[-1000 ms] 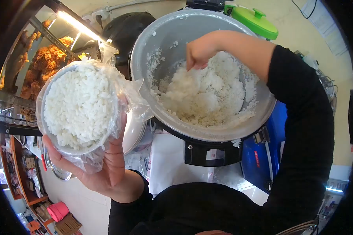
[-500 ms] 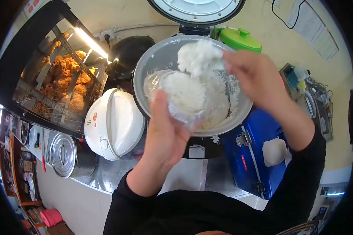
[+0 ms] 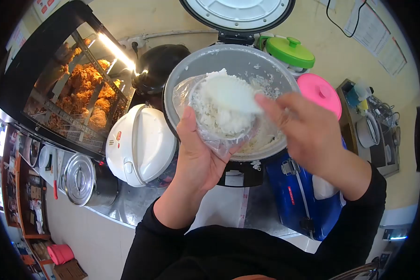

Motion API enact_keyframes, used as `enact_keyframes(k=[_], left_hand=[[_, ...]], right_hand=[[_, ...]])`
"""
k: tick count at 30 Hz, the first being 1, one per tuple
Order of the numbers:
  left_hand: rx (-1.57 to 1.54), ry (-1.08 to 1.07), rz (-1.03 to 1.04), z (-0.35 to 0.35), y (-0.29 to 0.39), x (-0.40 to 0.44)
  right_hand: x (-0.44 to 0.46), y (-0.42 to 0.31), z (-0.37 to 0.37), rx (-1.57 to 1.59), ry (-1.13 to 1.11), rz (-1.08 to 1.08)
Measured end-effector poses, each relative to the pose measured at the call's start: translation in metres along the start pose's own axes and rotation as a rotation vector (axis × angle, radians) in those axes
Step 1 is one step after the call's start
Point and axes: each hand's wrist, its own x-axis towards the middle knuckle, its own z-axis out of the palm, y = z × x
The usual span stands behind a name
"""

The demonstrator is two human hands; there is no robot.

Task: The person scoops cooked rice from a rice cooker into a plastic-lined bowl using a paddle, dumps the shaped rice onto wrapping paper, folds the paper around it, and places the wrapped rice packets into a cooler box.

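Pot (image 3: 214, 59) of grey metal, wide and stiff-looking, sits beneath both hands with its lid (image 3: 241, 10) raised behind it; with rice inside it is likely heavy and possibly hot, a thing to steady by its outer body rather than by its rice-smeared rim. Over its near left part, the left hand (image 3: 196, 163) holds up the bowl (image 3: 220, 140), cupped from below, thumb up along the near side and palm under the base. Heaped with rice (image 3: 205, 111), the bowl probably has a modest, top-leaning weight, so a broad hold low on its wall seems surest. Clear plastic film (image 3: 181, 95) covers its outside and puckers loosely at the left; it looks thin, slippery and easily torn, and could slide under bare fingertips. The right hand (image 3: 312, 133) grips the white paddle (image 3: 233, 93) narrowly at its near end, thumb and fingers closed on it, its blurred blade lying over the heap. The paddle looks light and fairly stiff, best taken by the handle, clear of the sticky face. The rice itself appears soft and clinging, its grains apt to crush under hard pressing or crumble off the edge.
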Motion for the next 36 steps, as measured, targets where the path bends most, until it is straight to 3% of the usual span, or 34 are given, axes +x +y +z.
enact_keyframes(k=[6,9,11,14,16,17,19,22,26,28,30,32,34,36], left_hand=[[0.229,-0.025,0.164,-0.016,0.0,0.009],[0.348,-0.052,0.213,-0.026,0.004,0.018],[0.39,-0.004,0.212,-0.024,0.007,0.02],[0.27,-0.005,0.121,-0.019,0.012,0.019],[0.255,0.059,0.092,-0.015,0.012,0.017],[0.247,0.09,0.076,-0.014,0.011,0.016],[0.237,0.091,0.069,-0.013,0.01,0.013],[0.218,0.102,0.057,-0.011,0.007,0.009],[0.265,0.038,0.099,-0.018,0.009,0.008],[0.27,0.013,0.111,-0.019,0.013,0.004],[0.264,0.0,0.121,-0.018,0.023,-0.006],[0.242,0.001,0.112,-0.018,0.032,-0.023],[0.189,-0.041,0.09,-0.022,0.036,-0.04],[0.126,-0.067,0.054,-0.024,0.037,-0.059]], right_hand=[[-0.006,-0.008,0.007,0.036,-0.258,-0.059],[-0.001,0.003,0.008,0.092,-0.232,-0.034],[0.008,0.016,0.004,0.169,-0.167,0.125],[0.017,0.025,-0.01,0.456,-0.116,0.411],[0.017,0.026,-0.003,0.702,-0.059,0.392],[0.013,0.027,0.017,0.818,-0.01,0.272],[0.009,0.02,0.028,0.865,-0.034,0.201],[0.011,0.003,0.03,0.733,-0.163,0.288],[0.015,-0.006,0.041,0.827,-0.043,0.216],[0.024,-0.004,0.029,0.947,-0.107,0.253],[0.03,0.001,0.003,1.069,-0.237,0.453],[0.027,0.01,0.001,0.952,-0.097,0.472],[0.022,0.016,0.019,0.633,0.191,0.245],[0.005,-0.003,0.004,0.327,0.249,0.22]])
